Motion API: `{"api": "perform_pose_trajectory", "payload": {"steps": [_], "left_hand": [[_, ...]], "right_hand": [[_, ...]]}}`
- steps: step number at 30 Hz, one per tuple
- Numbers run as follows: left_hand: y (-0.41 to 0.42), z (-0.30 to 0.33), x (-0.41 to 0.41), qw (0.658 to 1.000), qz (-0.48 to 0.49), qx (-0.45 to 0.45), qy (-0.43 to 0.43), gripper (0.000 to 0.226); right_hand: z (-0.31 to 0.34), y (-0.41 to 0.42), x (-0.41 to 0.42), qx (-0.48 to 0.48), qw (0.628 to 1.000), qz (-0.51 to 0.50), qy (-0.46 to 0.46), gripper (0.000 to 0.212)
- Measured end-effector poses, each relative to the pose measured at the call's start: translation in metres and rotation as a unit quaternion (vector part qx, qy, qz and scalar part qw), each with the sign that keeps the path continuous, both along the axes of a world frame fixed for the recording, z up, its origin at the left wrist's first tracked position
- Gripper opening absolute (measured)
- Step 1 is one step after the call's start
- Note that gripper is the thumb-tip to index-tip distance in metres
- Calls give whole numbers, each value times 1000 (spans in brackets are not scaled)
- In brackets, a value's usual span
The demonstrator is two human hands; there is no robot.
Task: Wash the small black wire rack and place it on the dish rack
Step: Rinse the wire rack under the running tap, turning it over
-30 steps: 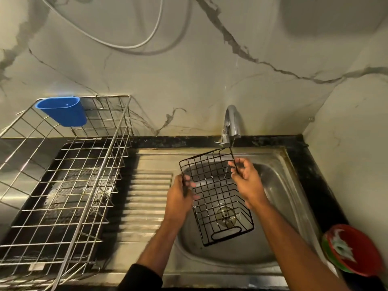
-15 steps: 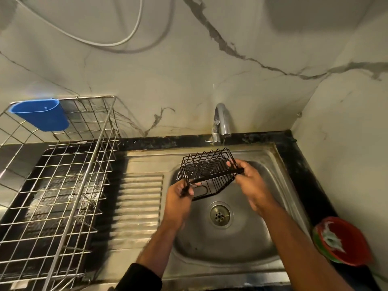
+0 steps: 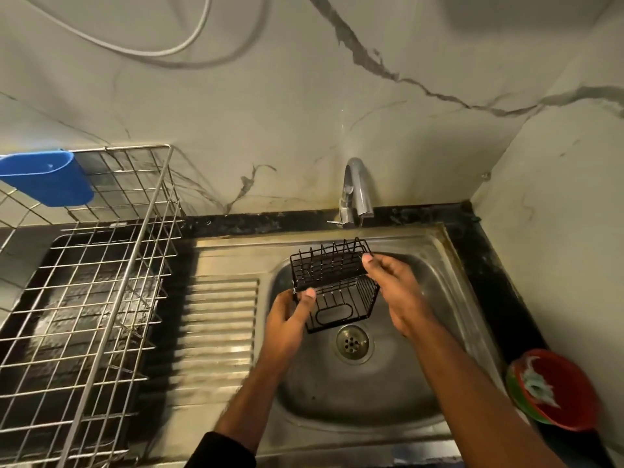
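Note:
The small black wire rack (image 3: pixel 332 282) hangs over the steel sink (image 3: pixel 422 366), just below the tap (image 3: pixel 356 194) and above the drain (image 3: pixel 352 339). It is tilted, with its open side facing me. My left hand (image 3: pixel 290 319) pinches its lower left corner. My right hand (image 3: pixel 393 285) grips its upper right edge. The large silver dish rack (image 3: pixel 87 298) stands on the counter to the left of the sink.
A blue plastic holder (image 3: pixel 47 179) hangs on the dish rack's back left corner. A ribbed drainboard (image 3: pixel 216 332) lies between dish rack and basin. A red bowl (image 3: pixel 557 390) with a scrubber sits on the black counter at the right. A white hose (image 3: pixel 162 49) loops on the marble wall.
The black wire rack has been turned over in both hands, from lying flat with its base toward me to tilted up under the tap. The view has shifted slightly right.

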State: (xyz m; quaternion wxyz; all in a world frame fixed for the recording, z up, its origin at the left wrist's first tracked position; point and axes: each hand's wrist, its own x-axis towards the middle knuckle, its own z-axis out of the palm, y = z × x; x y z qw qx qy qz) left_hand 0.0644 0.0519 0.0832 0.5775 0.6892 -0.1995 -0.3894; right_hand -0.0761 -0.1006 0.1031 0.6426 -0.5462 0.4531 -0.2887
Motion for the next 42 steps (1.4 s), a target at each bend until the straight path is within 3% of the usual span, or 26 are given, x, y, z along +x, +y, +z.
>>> {"api": "perform_pose_trajectory", "payload": {"steps": [2,4,11,20,25,42], "left_hand": [[-1,-3,5,1000,2,10,-16,52],[-3,-6,8,999,3,19,-35,55],[-10,-10,10,999,26,46,-10,33],[-12,-18,13,998,53,39,2,49],[-13,-12,11,997,63,36,2,28],[-15,9,7,998,65,21,18,27]], "right_hand": [[-2,-2,1,-16,1000,5,4,31],[-6,-2,1,-23,1000,5,8,33],[-27,-4,-1,-10,1000,-2,27,38],[-31,-1,3,15,999,-30,13,28],[-34,-3,3,2,999,-30,17,38],[-16,-1,0,-52,997,-33,44,40]]}}
